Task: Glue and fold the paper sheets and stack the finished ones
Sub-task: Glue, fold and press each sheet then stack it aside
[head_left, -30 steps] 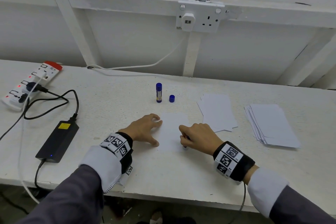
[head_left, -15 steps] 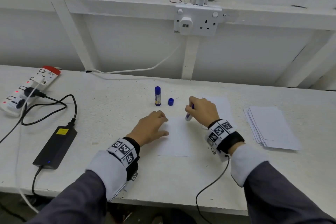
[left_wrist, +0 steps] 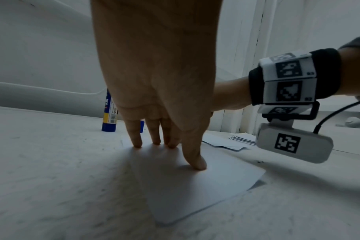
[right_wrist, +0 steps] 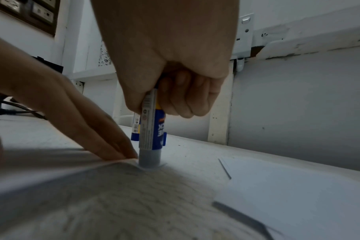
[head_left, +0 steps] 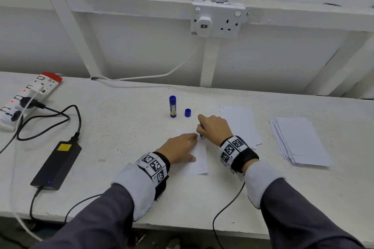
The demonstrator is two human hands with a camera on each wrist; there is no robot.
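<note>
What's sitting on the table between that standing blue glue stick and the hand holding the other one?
Only the loose blue cap, between the standing glue stick and the right hand; the head view shows it.

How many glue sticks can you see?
2. One glue stick stands capped on the table, beside a loose blue cap. The other glue stick is gripped in the right hand, its tip pressed on the paper sheet. I see no others.
</note>
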